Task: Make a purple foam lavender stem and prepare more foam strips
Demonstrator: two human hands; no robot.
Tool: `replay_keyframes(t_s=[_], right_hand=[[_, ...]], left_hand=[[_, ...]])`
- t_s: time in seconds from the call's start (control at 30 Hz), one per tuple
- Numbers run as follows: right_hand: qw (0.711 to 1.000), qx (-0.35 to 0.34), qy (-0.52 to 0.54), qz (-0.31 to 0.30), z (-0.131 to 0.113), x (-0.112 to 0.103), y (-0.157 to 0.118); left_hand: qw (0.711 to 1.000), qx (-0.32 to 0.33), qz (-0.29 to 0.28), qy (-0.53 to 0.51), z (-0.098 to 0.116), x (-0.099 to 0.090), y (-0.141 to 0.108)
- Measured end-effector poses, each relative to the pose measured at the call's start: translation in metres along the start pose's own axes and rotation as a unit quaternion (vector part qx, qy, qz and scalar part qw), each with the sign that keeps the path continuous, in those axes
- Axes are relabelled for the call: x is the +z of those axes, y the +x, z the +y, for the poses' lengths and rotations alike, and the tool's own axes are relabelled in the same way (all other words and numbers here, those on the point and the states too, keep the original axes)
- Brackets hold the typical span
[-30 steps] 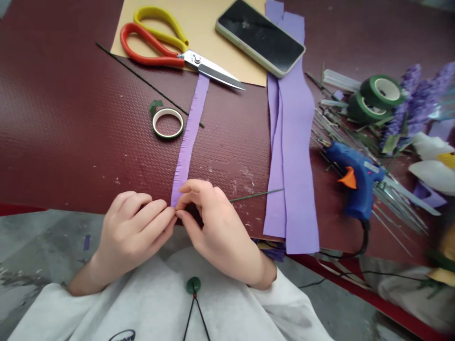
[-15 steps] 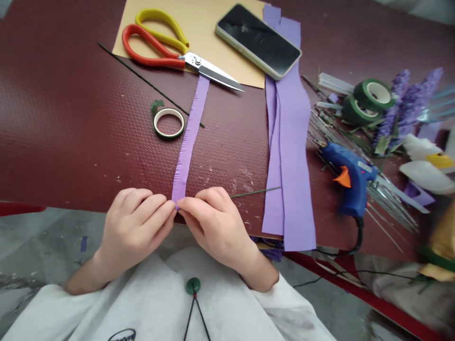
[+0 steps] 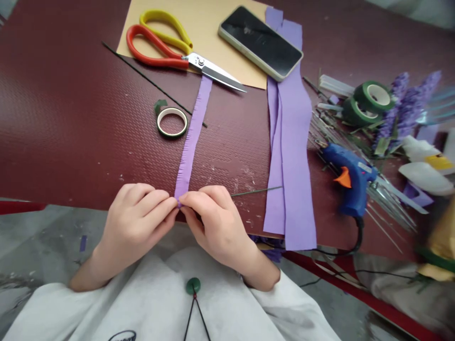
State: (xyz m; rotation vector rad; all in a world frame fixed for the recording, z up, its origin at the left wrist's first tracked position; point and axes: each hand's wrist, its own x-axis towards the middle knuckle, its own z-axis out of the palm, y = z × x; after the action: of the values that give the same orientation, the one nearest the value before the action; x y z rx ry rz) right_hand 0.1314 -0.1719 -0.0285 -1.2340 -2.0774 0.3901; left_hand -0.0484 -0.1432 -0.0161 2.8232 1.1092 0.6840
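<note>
1. The bench point(image 3: 71, 118) is dark red, its textured top dotted with pale specks (several near the front edge).
2. A tan sheet point(image 3: 206, 28) lies at the far side.
3. Nearer lie a dark green wire point(image 3: 142, 75), a narrow tape roll point(image 3: 171, 135) and a fringed purple strip point(image 3: 194, 135) crossing the wire.
4. Wide purple strips point(image 3: 296, 137) lie farther right, one reaching past the front edge.
5. Right of those lies a blue glue gun point(image 3: 355, 177).

The left grip point(image 3: 137, 227) and right grip point(image 3: 216, 225), 2 bare hands, meet with their backs upward, fingertips point(image 3: 184, 201) just beside each other. On the left, the fingers curl close together. On the right, the index finger point(image 3: 197, 202) and thumb point(image 3: 194, 225) converge in a pinch. The left forearm point(image 3: 87, 273) and right forearm point(image 3: 265, 273) slant inward.
</note>
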Motion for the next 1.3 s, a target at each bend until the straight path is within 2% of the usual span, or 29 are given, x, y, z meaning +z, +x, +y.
replay_keyframes(t_s=[0.1,0.27,0.37,0.5,0.6,0.83,0.93,1.13,1.3], right_hand=[[1.0,0.0,0.008,-0.008,0.0,-0.001,0.003],[0.998,0.053,0.029,-0.027,-0.004,-0.002,0.01],[0.995,0.087,0.035,-0.035,-0.008,-0.002,0.012],[0.994,0.104,0.036,-0.005,-0.011,-0.001,0.012],[0.993,0.112,0.042,0.008,-0.008,0.001,0.01],[0.999,0.03,-0.01,0.006,0.0,0.0,0.001],[0.999,0.007,-0.042,0.024,0.001,0.0,0.002],[0.995,-0.062,-0.067,0.026,0.001,-0.001,0.006],[0.993,-0.081,-0.08,0.032,0.001,0.0,0.009]], left_hand=[[0.999,-0.023,-0.041,-0.023,0.0,-0.002,0.006],[0.992,-0.064,-0.093,-0.061,0.0,-0.007,0.014],[0.995,-0.044,-0.085,-0.031,-0.001,-0.009,0.011],[0.999,0.013,-0.045,0.012,-0.002,-0.006,0.005],[0.999,0.023,-0.024,0.029,-0.003,-0.003,0.003],[0.998,0.034,-0.009,0.055,-0.001,-0.004,0.006],[0.998,0.03,-0.003,0.052,-0.001,-0.004,0.008],[0.997,-0.008,-0.069,0.022,-0.003,-0.009,0.011],[0.998,0.012,-0.054,0.037,-0.005,-0.008,0.008]])
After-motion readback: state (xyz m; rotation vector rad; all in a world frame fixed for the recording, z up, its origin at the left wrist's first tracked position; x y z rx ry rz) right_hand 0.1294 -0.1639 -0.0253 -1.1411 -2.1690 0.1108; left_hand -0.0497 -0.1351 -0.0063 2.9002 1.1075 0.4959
